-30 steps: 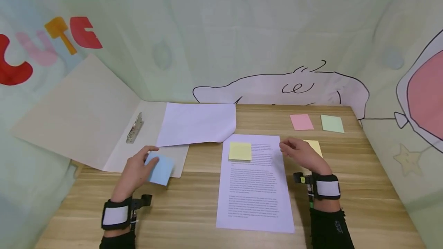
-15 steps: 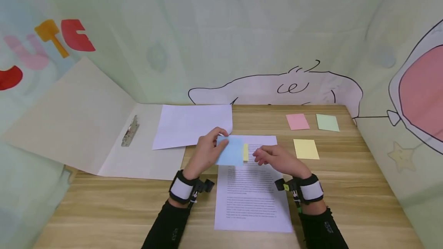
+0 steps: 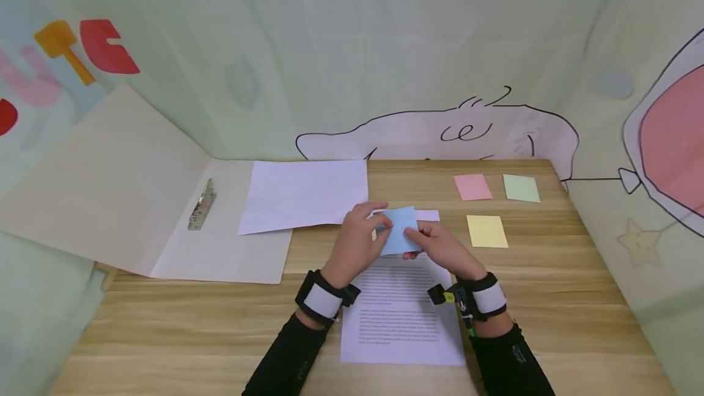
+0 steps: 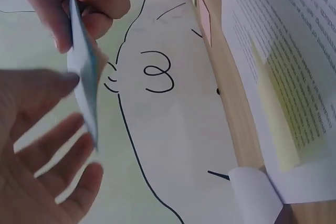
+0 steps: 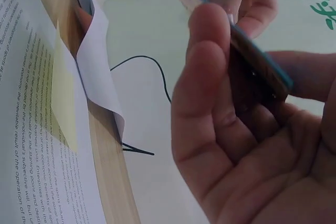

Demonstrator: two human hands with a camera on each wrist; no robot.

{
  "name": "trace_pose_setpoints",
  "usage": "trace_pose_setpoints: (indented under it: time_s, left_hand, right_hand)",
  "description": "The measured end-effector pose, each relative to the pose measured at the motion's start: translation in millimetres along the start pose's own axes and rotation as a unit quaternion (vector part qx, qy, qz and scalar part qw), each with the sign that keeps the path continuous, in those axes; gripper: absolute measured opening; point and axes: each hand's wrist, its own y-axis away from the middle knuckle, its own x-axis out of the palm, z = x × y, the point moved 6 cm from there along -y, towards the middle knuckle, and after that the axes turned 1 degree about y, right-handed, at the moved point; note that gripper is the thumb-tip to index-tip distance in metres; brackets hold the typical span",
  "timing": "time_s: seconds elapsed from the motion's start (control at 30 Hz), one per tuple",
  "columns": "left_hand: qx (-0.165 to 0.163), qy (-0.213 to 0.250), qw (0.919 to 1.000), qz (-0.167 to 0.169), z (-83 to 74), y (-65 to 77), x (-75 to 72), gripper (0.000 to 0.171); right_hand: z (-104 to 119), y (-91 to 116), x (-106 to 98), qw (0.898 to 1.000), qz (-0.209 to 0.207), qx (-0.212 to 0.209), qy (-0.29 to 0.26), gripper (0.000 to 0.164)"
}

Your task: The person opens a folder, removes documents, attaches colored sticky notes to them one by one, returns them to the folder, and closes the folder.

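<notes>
Pinching the blue pad [image 3: 402,233] from both sides with the left hand [image 3: 356,240] and the right hand [image 3: 444,250], up above the far end of the printed page [image 3: 400,322]. On the page, a yellow note [image 4: 274,114]; right of the page, a yellow square [image 3: 487,231].

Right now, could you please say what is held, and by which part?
A blue note pad: the right hand pinches its right side; the left hand touches its left.

Blue pad [image 3: 401,232] of matt paper, shiny metal clip [image 3: 201,205], smooth wood-grained table [image 3: 209,335].
</notes>
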Motion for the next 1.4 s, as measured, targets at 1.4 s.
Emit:
trace_pose_setpoints:
  time_s: [1.4]
  left_hand:
    - [0.046,-0.085,0.9949,0.031,-15.7,8.3,11.1,0.026]
  right_hand:
    - [0,1,2,0.995,0.026,-0.028,0.088,0.021]
